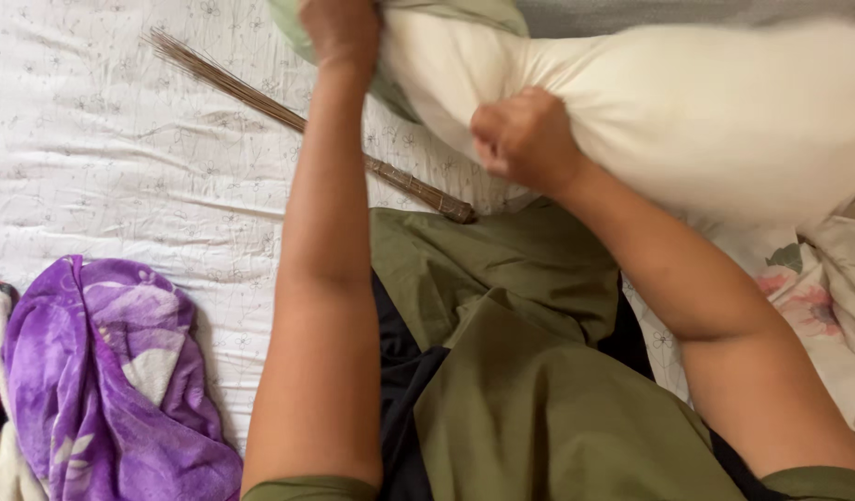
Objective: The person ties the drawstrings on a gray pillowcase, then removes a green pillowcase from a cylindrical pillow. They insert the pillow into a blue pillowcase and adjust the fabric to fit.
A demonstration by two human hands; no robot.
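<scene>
Head view: left hand (342,32) and right hand (525,139) both grip the cream pillow (706,121) above the lap.

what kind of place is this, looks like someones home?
Most likely a bedroom at home: a bed with a white patterned sheet, a cream pillow gripped by both hands, and a crumpled purple blanket. A stick broom lies on the sheet.

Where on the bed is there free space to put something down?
The widest bare patch of the white sheet lies left of the left forearm, between the stick broom above and the purple blanket below. The upper right is crowded: both the left hand and right hand grip the cream pillow.
</scene>
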